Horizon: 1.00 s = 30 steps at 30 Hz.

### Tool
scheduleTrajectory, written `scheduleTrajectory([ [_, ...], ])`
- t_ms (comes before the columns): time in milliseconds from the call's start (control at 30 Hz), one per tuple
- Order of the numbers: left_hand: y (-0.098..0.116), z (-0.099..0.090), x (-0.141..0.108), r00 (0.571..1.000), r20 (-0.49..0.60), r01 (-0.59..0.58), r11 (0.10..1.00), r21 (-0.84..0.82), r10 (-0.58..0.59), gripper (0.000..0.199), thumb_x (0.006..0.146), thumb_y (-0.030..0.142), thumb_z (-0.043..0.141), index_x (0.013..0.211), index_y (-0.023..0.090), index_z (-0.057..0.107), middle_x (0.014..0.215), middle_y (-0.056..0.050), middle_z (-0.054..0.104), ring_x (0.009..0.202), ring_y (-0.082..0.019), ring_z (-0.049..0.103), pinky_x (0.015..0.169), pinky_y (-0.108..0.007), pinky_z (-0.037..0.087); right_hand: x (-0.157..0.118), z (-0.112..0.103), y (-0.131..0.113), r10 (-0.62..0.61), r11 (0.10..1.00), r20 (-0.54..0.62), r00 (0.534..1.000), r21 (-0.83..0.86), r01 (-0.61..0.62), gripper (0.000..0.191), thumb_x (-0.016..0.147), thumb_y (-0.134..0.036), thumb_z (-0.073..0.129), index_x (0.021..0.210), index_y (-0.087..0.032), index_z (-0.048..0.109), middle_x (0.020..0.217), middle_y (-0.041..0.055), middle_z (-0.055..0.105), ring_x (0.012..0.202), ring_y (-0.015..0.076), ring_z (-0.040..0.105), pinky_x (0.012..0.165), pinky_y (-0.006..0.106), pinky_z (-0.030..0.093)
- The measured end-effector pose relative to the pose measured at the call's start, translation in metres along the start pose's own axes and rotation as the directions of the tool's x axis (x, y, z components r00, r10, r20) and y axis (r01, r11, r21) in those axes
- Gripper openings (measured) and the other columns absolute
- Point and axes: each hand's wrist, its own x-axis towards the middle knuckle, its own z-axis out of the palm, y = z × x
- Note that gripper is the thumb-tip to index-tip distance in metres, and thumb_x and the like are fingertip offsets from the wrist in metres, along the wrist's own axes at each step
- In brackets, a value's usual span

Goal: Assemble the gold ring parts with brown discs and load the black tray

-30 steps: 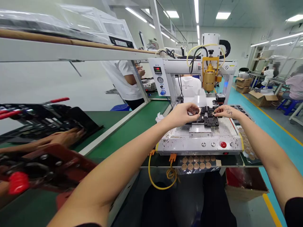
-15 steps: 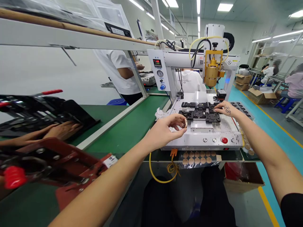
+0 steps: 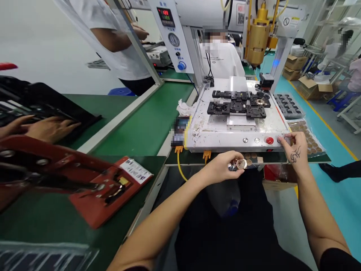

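Note:
In my left hand [image 3: 224,165], closed in a pinch, is a rose-gold watch case [image 3: 241,163], a round ring-like part held low in front of the machine's front edge. My right hand [image 3: 296,150] is at the machine's front right corner, its thumb at the button [image 3: 279,139] beside the red button [image 3: 270,140]; thumb and forefinger are apart, with nothing seen between them. On the white machine bed [image 3: 217,131] lie black fixtures [image 3: 238,107]. Another rose-gold ring [image 3: 261,102] sits in the right rear fixture.
A gold dispensing head [image 3: 257,43] hangs over the bed. Trays of black parts [image 3: 289,105] and round brown pieces [image 3: 310,139] lie at right. A red press [image 3: 113,195] stands at left, near a co-worker's hands [image 3: 50,130]. A phone-like device [image 3: 180,130] leans by the bed.
My right hand has left the fixtures and moved to the button at the front right corner. My left hand has come lower with the watch case. The view has tilted down.

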Motion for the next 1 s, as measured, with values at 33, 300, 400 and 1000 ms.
scheduleTrajectory([
  [33,-0.010,0.008,0.003,0.997,0.077,-0.008,1.000,-0.005,0.008,0.030,0.086,0.028,0.077,0.115,0.022,0.071,0.110,-0.006,0.080,0.099,-0.023,0.076,0.092,-0.037,0.061,-0.009,0.004,-0.005,0.016,1.000,-0.035,0.999,-0.002,-0.016,0.033,0.097,-0.054,0.075,0.100,-0.023,0.066,0.100,0.0088,0.062,0.098,0.0297,0.060,0.095,0.049,0.052],
  [300,-0.062,0.050,0.014,0.971,0.239,-0.030,0.999,0.025,0.023,0.026,0.084,0.022,0.081,0.108,0.023,0.073,0.166,-0.014,0.058,0.164,-0.034,0.043,0.136,-0.056,0.030,-0.079,0.064,-0.044,-0.209,0.939,0.517,0.830,0.344,0.022,0.023,0.111,-0.036,0.055,0.112,-0.025,0.075,0.104,0.0108,0.071,0.101,0.0286,0.068,0.095,0.046,0.058],
  [400,-0.064,0.053,0.011,0.973,0.229,-0.044,0.999,-0.001,0.043,0.026,0.084,0.021,0.079,0.109,0.023,0.072,0.166,-0.014,0.058,0.163,-0.031,0.045,0.139,-0.055,0.026,-0.090,0.081,-0.037,-0.220,0.944,0.538,0.814,0.326,0.039,0.026,0.110,-0.037,0.056,0.119,-0.023,0.077,0.109,0.0143,0.068,0.106,0.0319,0.066,0.100,0.052,0.058],
  [1000,-0.044,0.043,0.017,0.973,0.181,0.144,0.989,0.017,-0.144,0.023,0.081,0.027,0.072,0.103,0.024,0.074,0.111,-0.005,0.082,0.102,-0.028,0.078,0.097,-0.039,0.061,-0.136,0.038,-0.042,-0.044,0.938,0.346,0.937,0.336,-0.080,0.017,0.110,-0.034,0.058,0.105,-0.023,0.070,0.098,0.0084,0.079,0.088,0.0233,0.077,0.080,0.036,0.065],
])
